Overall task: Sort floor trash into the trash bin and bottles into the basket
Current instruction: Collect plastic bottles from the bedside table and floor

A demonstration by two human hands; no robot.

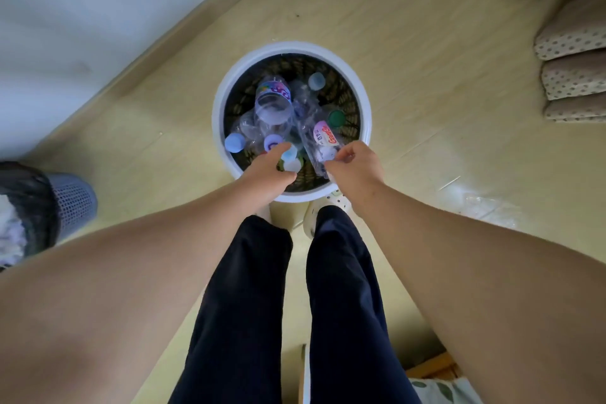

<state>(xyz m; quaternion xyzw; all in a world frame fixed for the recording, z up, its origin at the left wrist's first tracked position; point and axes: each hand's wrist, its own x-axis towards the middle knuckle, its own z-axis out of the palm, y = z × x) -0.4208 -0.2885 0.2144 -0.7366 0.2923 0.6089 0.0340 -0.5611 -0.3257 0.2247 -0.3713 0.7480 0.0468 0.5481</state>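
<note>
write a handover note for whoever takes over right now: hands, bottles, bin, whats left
Left hand: reaches into the basket; whether it grips anything is hidden.
Right hand: pinches the pink-label bottle just inside the basket's near rim.
Done: several clear bottles lie in the basket; the trash bin at the left holds some waste.
Left: drop the pinched bottle in; a clear plastic scrap lies on the floor to the right, probably for the bin.

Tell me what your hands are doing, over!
Right hand pinches clear bottle at basket mouth. Left hand open, low over basket. Plastic wrapper on floor. Nothing blocking.
</note>
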